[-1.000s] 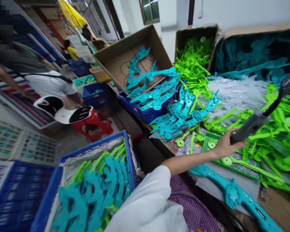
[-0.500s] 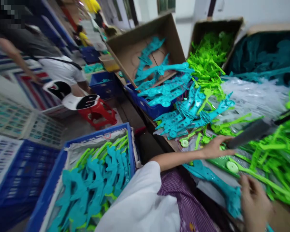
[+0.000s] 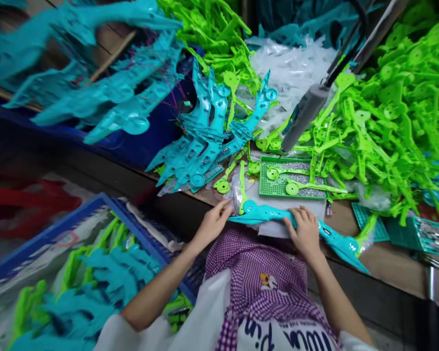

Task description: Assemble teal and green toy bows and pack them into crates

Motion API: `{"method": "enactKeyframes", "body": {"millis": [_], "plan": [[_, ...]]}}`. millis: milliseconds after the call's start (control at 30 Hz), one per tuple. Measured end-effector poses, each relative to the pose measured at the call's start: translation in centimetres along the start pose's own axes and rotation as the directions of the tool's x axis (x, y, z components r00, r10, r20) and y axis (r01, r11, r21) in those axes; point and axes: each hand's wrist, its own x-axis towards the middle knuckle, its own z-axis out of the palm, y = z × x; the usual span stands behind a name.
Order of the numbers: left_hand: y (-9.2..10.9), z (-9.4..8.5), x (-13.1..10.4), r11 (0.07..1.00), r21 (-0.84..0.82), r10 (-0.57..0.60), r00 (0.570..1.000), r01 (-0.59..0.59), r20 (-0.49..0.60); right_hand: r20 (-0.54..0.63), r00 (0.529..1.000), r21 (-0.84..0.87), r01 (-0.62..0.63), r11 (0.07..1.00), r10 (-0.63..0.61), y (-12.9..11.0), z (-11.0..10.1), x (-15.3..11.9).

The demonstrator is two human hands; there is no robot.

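Along the bench edge (image 3: 398, 274), my right hand (image 3: 304, 231) clamps the teal piece (image 3: 269, 213), a gap from my left hand (image 3: 212, 223), its grip unclear.

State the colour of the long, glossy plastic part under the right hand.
Turquoise. The long, glossy plastic part shows best in the head view.

I read solid, glossy turquoise on the long part (image 3: 272, 213) and on the bundled parts (image 3: 208, 124), against uniform lime green on the heaped parts (image 3: 384, 112). I identify the perforated tray (image 3: 269, 186) by its darker green, the screws (image 3: 296, 166) by their speckled silver-grey, the screwdriver (image 3: 305, 114) by its plain grey and the crate (image 3: 106, 200) by its blue rim. My feed registers a purple-and-white check on the apron (image 3: 256, 248) with a yellow-and-white motif (image 3: 269, 282), dark lettering on its white panel (image 3: 281, 336), and red on the stool (image 3: 18, 204).
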Motion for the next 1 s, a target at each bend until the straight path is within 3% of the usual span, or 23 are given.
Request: {"method": "enactKeyframes", "body": {"millis": [100, 200, 433, 567, 633, 733, 833, 900, 933, 1000], "plan": [[1.1, 0.2, 0.5, 0.986, -0.127, -0.09, 0.988, 0.105, 0.122, -0.005, 1.0, 0.021, -0.029, 0.999, 0.029, 0.1, 0.0, 0.1], [2.3, 0.1, 1.0, 0.98, -0.112, -0.138, 0.969, 0.163, 0.204, -0.017, 0.999, 0.056, -0.048, 0.997, 0.049, 0.3, 0.1, 0.2], [3.8, 0.2, 3.1, 0.986, -0.038, -0.149, 0.962, 0.162, 0.23, -0.023, 0.998, 0.079, -0.053, 0.995, 0.055, 0.4, -0.3, 0.1], [3.4, 0.2, 2.6, 0.978, -0.187, -0.058, 0.984, 0.09, 0.171, -0.033, 0.998, 0.102, -0.04, 0.994, 0.044, 0.8, -1.1, 0.1], [3.3, 0.5, 1.4, 0.898, -0.431, -0.031, 0.99, 0.09, 0.141, -0.03, 0.999, 0.139, -0.035, 0.99, 0.04, 1.1, -1.8, 0.4], [3.5, 1.3, -0.1, 0.597, -0.786, -0.027, 0.983, 0.16, 0.18, -0.024, 0.999, 0.205, -0.042, 0.978, 0.048, 0.8, -3.1, 0.4], [3.9, 1.9, -0.6, 0.384, -0.887, -0.075, 0.966, 0.256, 0.246, -0.112, 0.971, 0.307, -0.168, 0.937, 0.211, -1.8, -4.1, -1.4], [4.2, 2.1, -0.4, 0.344, -0.888, -0.114, 0.953, 0.304, 0.281, -0.075, 0.925, 0.532, -0.278, 0.8, 0.371, -4.5, -3.9, -2.9], [4.3, 2.2, -0.2, 0.334, -0.888, -0.131, 0.949, 0.315, 0.288, 0.054, 0.912, 0.687, -0.33, 0.647, 0.407, -5.9, -3.3, -3.4], [4.5, 2.4, 0.1, 0.316, -0.893, -0.164, 0.946, 0.32, 0.281, 0.39, 0.841, 0.857, -0.481, 0.188, 0.375, -8.4, -1.7, -3.5]]}}
